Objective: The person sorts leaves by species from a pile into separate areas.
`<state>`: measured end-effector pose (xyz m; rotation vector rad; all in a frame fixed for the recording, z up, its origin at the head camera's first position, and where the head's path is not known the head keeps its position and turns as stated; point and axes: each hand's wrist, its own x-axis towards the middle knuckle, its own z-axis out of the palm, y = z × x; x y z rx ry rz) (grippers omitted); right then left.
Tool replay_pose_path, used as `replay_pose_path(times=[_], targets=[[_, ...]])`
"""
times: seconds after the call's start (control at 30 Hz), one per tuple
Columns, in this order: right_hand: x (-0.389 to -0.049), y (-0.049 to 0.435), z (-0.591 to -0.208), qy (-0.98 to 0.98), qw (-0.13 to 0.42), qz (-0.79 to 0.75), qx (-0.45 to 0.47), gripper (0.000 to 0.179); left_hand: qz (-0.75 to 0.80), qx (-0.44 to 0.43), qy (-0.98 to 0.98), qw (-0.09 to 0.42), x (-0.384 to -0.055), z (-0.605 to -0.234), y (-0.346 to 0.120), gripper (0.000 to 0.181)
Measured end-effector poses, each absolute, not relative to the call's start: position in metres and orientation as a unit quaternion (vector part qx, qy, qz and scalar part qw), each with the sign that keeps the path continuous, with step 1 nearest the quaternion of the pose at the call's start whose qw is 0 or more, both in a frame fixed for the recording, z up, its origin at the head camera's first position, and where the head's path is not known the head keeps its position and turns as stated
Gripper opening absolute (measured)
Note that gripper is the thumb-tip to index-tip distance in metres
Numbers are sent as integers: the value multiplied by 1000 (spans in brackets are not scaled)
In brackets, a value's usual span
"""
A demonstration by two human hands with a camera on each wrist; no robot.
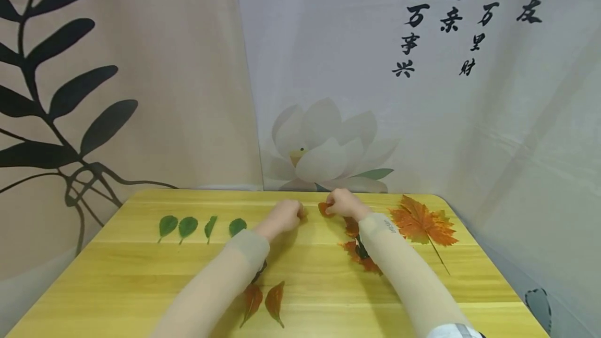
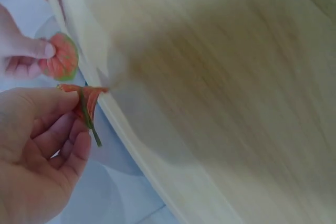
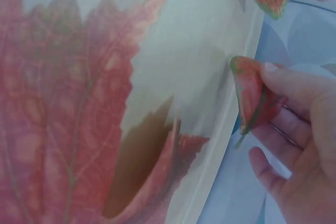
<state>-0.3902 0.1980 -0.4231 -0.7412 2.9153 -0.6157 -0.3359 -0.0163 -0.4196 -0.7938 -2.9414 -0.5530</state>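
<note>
Head view: bright, soft, fairly even light. Yellow table (image 1: 117,280) strongly coloured; wall lettering (image 1: 415,16) reads crisp. Faint, diffuse shadows just inward of both sleeves (image 1: 211,283). Left wrist view: dimmer, hazy, low contrast. Broad brownish shadow across the table, grain smeared; red leaf (image 2: 90,102) slightly soft-edged. Right wrist view: milky, bluish cast. Large maple leaf (image 3: 68,114) in foreground, washed-out and blurry; firmer brown shadow beside its curled edge.

Black characters (image 1: 449,21) on the backdrop (image 1: 324,46) read 睦万事兴, 远亲, 生万里财 and 友; the topmost are cut off. Small print (image 1: 390,226) on the right sleeve (image 1: 408,270) is unreadable.
</note>
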Motion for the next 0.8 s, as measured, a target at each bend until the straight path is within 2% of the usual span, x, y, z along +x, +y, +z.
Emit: replay_pose_path(times=[0.07, 0.23, 0.37, 0.47, 0.57, 0.8], targets=[[-390, 200, -422, 945, 36, -216, -242, 4, -196, -259, -945, 30, -336, -417, -20, 9], [-395, 208, -431, 929, 18, -267, -256, 27, -273, -260, -926, 16, -339, -414, -30, 15], [-385, 204, -427, 922, 37, -315, -220, 42, -321, -226, -919, -17, -341, -414, -35, 25], [-380, 204, -431, 916, 43, -346, -200, 36, -336, -216, -916, -32, -342, -416, -37, 38], [-376, 205, -436, 904, 60, -385, -178, 28, -341, -230, -910, -46, -343, -419, -39, 44], [-369, 212, -448, 867, 107, -470, -124, 29, -333, -265, -900, -90, -340, -425, -40, 43]])
